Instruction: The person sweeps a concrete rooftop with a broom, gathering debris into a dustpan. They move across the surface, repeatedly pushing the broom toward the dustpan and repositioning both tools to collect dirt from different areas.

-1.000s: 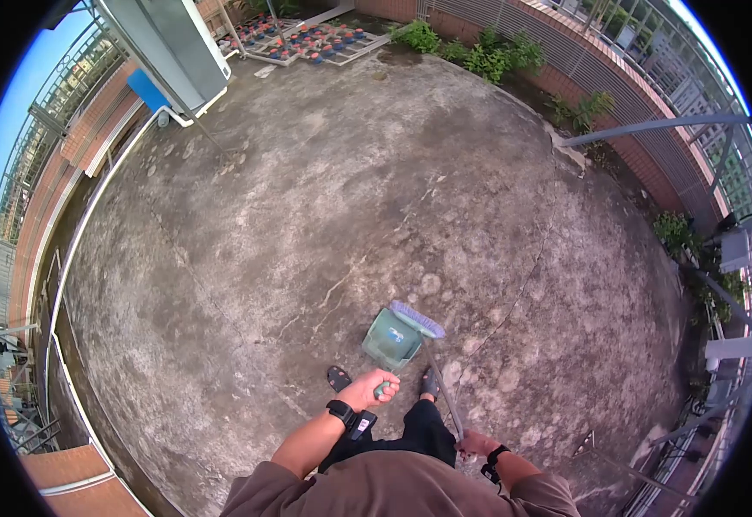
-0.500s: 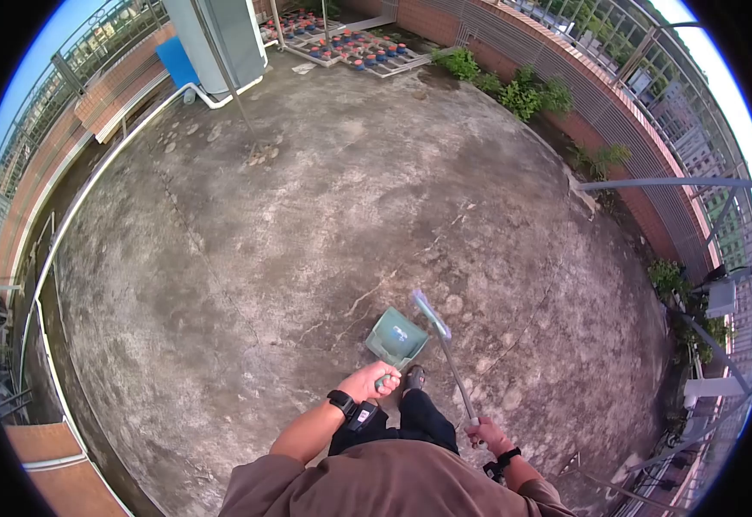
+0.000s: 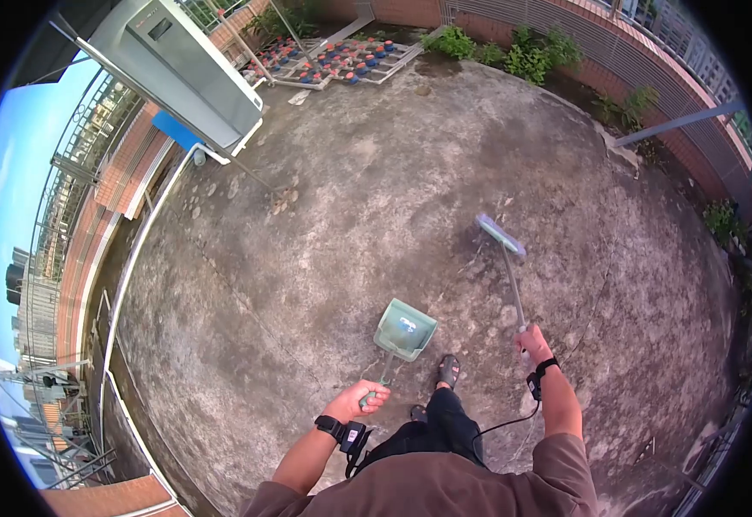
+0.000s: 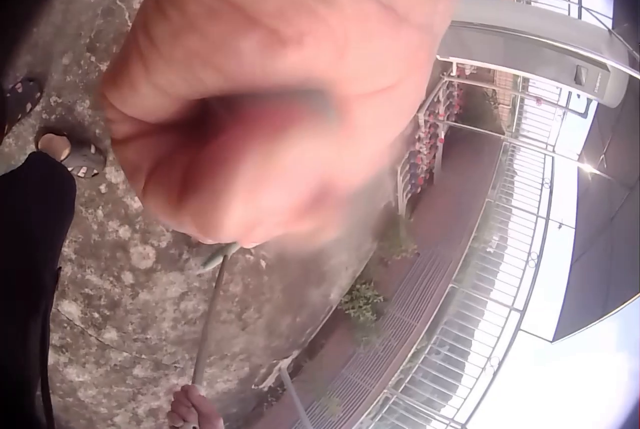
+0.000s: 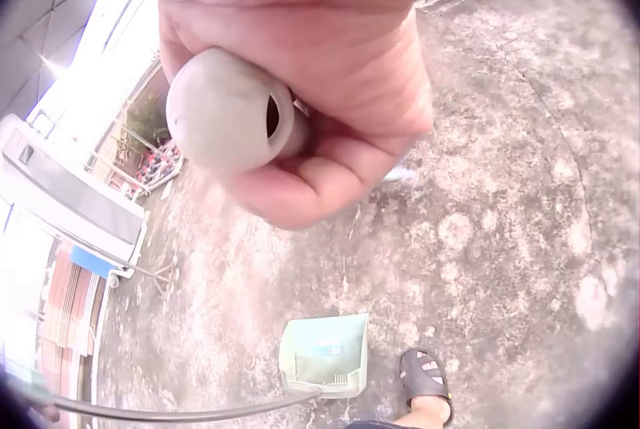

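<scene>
My left hand grips the handle of a pale green dustpan, which extends in front of my feet with its pan facing up. A small white and blue label or piece shows in the pan. My right hand is wrapped around the long grey handle of a broom. The broom's purple-bristled head is ahead and to the right of the dustpan, apart from it. In the right wrist view, the rounded handle end sticks out of the fist. Fingers hide the dustpan grip in the left wrist view.
Stained, cracked concrete floor spreads around me. A grey cabinet stands at the back left beside a white pipe. Green plants line the far wall, and a slanted metal pole rises at the right. My sandalled feet are below.
The broom head was against the dustpan's front edge a second ago; my right hand has carried it forward and right, away from the pan. My left hand keeps its grip on the dustpan.
</scene>
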The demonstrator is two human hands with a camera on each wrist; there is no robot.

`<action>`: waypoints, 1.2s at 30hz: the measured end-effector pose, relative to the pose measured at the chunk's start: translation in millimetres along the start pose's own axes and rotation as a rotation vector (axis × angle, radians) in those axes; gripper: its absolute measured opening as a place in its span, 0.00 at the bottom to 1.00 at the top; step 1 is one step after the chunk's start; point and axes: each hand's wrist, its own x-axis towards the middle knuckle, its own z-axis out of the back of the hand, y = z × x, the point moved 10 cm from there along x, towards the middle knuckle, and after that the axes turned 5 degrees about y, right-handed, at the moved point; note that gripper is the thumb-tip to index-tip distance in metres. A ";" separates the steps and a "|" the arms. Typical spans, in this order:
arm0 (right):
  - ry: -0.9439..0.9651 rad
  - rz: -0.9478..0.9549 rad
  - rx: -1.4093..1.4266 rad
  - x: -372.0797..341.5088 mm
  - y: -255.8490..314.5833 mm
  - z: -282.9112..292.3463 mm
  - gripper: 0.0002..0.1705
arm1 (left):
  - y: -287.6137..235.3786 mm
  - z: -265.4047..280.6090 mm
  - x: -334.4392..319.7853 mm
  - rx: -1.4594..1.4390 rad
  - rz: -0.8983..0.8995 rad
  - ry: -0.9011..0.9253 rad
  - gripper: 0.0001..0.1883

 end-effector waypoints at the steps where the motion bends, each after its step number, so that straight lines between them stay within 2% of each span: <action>1: -0.024 0.028 -0.061 24.3 0.2 2.8 0.05 | -9.0 2.4 -0.2 0.005 -0.003 -0.024 0.06; 4: -0.060 -0.011 -0.081 49.1 28.1 -1.0 0.07 | -33.4 7.7 -0.2 0.020 0.009 -0.071 0.05; 6: -0.048 -0.056 0.025 62.5 27.7 -18.4 0.08 | -46.7 13.5 3.1 0.011 0.020 -0.084 0.06; 8: -0.013 -0.047 -0.228 80.2 6.6 -45.0 0.05 | -58.4 18.1 4.4 0.006 0.040 -0.083 0.06; 9: 0.043 -0.127 -0.220 76.6 -8.9 -64.6 0.07 | -67.2 19.9 4.7 0.038 0.033 -0.085 0.07; 11: 0.000 -0.188 -0.317 33.6 -13.8 -95.6 0.14 | -78.0 26.5 5.5 0.070 0.039 -0.069 0.08; 12: 0.217 -0.362 -0.546 31.0 -62.2 -130.6 0.21 | -83.7 29.3 5.1 0.042 0.068 -0.013 0.09; 13: 0.199 -0.335 -0.689 -3.4 -53.7 -143.6 0.21 | -89.5 29.9 5.0 0.017 0.097 0.044 0.10; 14: 0.277 -0.427 -0.481 -37.0 -70.0 -162.6 0.21 | -96.0 32.4 4.4 0.027 0.106 0.063 0.10; 16: 0.408 -0.485 -0.596 -93.5 -96.3 -196.8 0.25 | -109.4 37.9 -3.1 -0.011 0.153 0.126 0.10; 17: 0.424 -0.503 -0.420 -119.2 -112.7 -213.1 0.24 | -119.0 40.8 -5.4 0.001 0.162 0.146 0.10; 20: 0.546 -0.546 -0.322 -191.9 -103.9 -251.4 0.15 | -131.9 56.1 -9.9 0.028 0.159 0.155 0.11; 23: 0.516 -0.483 -0.443 -219.6 -60.8 -262.8 0.12 | -146.2 59.7 -10.6 0.022 0.195 0.179 0.11; 25: 0.222 -0.476 -0.134 -229.4 -29.5 -251.3 0.10 | -154.7 49.5 -23.1 0.028 0.174 0.205 0.11; 27: 0.180 -0.472 -0.107 -225.3 -11.4 -247.2 0.12 | -155.8 47.2 -28.5 0.033 0.154 0.209 0.09; 30: 0.051 -0.392 -0.076 -192.2 5.8 -220.2 0.13 | -155.9 44.4 -36.5 0.024 0.180 0.201 0.10; 32: -0.001 -0.371 -0.164 -157.4 15.4 -199.2 0.14 | -158.2 54.0 -37.0 0.018 0.147 0.177 0.09; 36: -0.045 -0.228 -0.258 -70.9 45.5 -176.6 0.10 | -160.4 68.9 -43.4 0.034 0.188 0.159 0.09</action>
